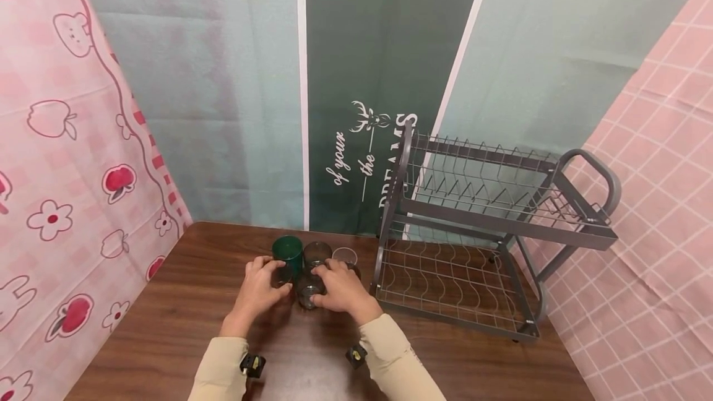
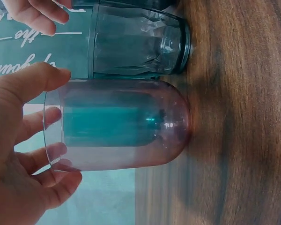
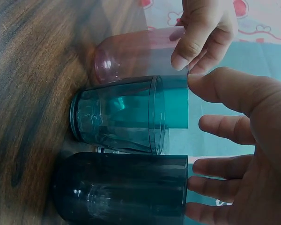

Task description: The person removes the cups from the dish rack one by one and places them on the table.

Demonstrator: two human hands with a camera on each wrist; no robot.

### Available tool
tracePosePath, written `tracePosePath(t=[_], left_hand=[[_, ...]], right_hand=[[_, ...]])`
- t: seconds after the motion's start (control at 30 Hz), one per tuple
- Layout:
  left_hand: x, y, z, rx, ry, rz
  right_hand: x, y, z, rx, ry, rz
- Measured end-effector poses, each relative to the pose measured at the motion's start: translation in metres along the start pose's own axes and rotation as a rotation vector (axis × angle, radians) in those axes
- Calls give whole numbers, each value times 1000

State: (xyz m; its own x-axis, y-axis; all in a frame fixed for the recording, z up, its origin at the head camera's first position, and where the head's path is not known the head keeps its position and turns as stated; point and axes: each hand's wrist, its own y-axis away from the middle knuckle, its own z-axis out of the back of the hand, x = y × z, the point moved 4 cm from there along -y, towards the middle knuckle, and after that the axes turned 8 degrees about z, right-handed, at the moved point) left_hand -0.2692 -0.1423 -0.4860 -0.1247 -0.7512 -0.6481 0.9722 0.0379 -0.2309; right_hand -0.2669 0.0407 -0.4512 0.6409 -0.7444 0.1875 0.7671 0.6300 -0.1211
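Several drinking glasses stand close together on the wooden table. My left hand (image 1: 259, 286) holds a pale pink round-bottomed glass (image 2: 117, 157) near its rim, thumb on one side and fingers on the other. Beside it is a faceted bluish glass (image 3: 114, 117), next to a dark smoky glass (image 3: 122, 187). The right hand (image 1: 342, 288) reaches over these two from above, its fingers spread and fingertips at the dark glass's rim; contact is hard to tell. Behind stand a green cup (image 1: 287, 246), a smoky glass (image 1: 317, 252) and a clear glass (image 1: 345, 256), partly hidden.
A grey two-tier metal dish rack (image 1: 457, 221) stands right of the glasses, with wire slots on both tiers. The brown wooden table (image 1: 301, 364) extends to a printed curtain (image 1: 245, 110) behind. Pink patterned cloth hangs at both sides.
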Motion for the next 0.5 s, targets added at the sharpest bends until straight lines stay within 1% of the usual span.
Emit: tracePosePath(t=[0.23,0.4,0.5], left_hand=[[0,1,0,4,-20,14],[-4,8,3,5,-28,30],[-7,11,6,-11,-32,27]], right_hand=[[-1,1,-4,22,-8,-17],[-2,10,-1,9,-30,-38],[-2,15,3,-8,-45,-45]])
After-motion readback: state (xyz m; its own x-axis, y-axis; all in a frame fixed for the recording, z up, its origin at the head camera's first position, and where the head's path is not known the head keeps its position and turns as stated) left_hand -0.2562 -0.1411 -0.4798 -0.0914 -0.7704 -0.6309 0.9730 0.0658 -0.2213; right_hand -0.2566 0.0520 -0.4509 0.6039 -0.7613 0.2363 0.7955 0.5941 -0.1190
